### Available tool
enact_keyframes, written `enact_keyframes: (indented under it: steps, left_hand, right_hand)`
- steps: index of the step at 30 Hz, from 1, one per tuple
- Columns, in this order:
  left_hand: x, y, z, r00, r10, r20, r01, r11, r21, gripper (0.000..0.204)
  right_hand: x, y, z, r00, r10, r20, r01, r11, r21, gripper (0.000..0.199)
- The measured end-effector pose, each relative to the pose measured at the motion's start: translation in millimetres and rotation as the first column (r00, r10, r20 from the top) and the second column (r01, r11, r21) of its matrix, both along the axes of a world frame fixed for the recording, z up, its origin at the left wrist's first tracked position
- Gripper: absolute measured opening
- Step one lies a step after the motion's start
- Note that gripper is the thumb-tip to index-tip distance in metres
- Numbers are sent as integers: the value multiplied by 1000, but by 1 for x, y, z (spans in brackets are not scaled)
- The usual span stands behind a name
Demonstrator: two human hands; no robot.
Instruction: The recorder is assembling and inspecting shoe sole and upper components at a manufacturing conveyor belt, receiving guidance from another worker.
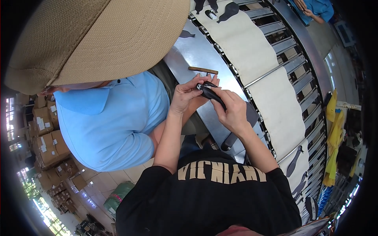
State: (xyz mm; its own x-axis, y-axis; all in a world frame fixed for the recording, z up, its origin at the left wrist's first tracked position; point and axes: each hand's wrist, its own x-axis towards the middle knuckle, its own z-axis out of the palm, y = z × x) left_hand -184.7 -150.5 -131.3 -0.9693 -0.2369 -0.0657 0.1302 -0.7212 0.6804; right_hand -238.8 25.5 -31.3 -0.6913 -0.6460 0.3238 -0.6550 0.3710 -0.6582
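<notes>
Between my two hands is a glossy black rounded, elongated piece (212, 96) with a pale patch at its left end; its exact kind I cannot make out. My left hand (187, 93) pinches that left end with closed fingers. From the other side, my right hand (233, 109) grips the right end, thumb underneath and fingers on top. Just beyond, a co-worker's fingers (214, 80) show close to the piece, partly hidden by it. A brown bar-shaped tool (202, 70) lies on the metal bench (201, 47) past my hands. Partly under my right forearm rests a dark flat piece (252, 115).
A co-worker in a light blue shirt (110, 122) and tan cap (118, 35) stands close on my left. Along the bench's right runs a roller conveyor (293, 59) with cream sheets (252, 43), carrying dark narrow-necked pieces (228, 11). Cardboard boxes (49, 145) are stacked far left.
</notes>
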Motion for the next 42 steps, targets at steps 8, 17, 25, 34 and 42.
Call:
enact_keyframes:
  steps: [8,17,25,34,42]
  left_hand:
    - [-2,-1,15,998,-52,24,50,997,51,35]
    - [1,-30,53,984,-112,136,158,899,-409,33]
    - [18,-24,72,998,3,-56,-36,796,-605,28]
    - [26,-19,72,991,66,-120,-129,739,-661,25]
    - [31,-21,64,984,132,-118,-177,765,-619,22]
  right_hand:
    - [-1,-3,-6,1000,-9,-11,9,1000,-19,31]
    - [-21,-6,8,994,107,14,-106,993,-50,31]
    - [-40,6,36,903,348,254,-314,935,-164,29]
    - [-49,2,43,851,471,231,-465,881,-81,30]
    - [-63,-11,53,782,540,311,-560,828,-31,30]
